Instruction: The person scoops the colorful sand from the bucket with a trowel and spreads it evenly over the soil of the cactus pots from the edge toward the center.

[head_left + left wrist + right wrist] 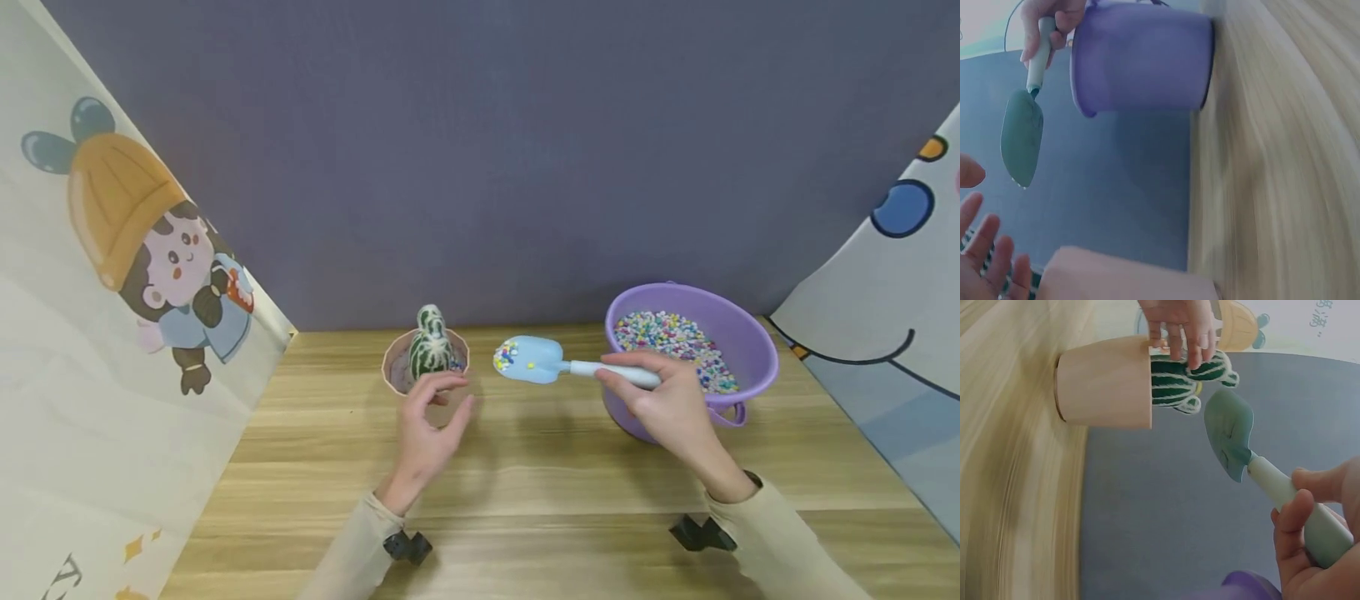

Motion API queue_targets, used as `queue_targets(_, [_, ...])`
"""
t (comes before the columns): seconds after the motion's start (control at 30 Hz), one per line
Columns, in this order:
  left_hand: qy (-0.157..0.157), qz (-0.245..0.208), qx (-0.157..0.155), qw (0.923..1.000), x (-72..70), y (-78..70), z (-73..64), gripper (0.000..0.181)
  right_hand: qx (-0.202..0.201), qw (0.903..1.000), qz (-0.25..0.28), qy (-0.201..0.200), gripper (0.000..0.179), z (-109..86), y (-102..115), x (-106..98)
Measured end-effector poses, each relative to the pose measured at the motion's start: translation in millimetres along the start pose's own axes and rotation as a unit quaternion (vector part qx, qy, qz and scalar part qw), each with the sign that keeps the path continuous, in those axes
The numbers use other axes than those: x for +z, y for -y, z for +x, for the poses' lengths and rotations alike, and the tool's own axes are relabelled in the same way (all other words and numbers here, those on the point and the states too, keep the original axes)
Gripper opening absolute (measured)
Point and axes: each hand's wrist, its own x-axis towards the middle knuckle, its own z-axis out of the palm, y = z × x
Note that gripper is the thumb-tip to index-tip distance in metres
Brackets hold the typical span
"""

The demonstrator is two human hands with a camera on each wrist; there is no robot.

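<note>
My right hand grips the white handle of a small light-blue trowel. Colourful little beads lie on its blade, mostly near the tip. The trowel is held in the air between a pale pink pot and a purple bucket. In the pot stands a green cactus with white stripes, knitted-looking. At the near side of the pot, my left hand holds nothing, its fingers apart and loosely bent; they overlap the cactus in the right wrist view.
Multicoloured beads lie inside the bucket, which has a side handle. Both containers stand on a wooden table close to a grey-blue back panel. Printed cloth walls rise at left and right.
</note>
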Motion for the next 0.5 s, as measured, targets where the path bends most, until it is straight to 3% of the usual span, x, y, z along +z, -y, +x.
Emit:
queue_targets(0.2, [-0.032, 0.036, 0.051, 0.9975, -6.9, 12.8, 1.3, 0.022, -0.003, 0.9998, 0.016, 0.006, 0.021, 3.4, -0.4, 13.0])
queue_targets(0.5, [-0.06, 0.079, 0.078, 0.992, -22.8, 32.7, 0.9, 0.023, 0.02, 0.9981, 0.04, 0.043, 0.024, 7.2, 0.7, 28.6])
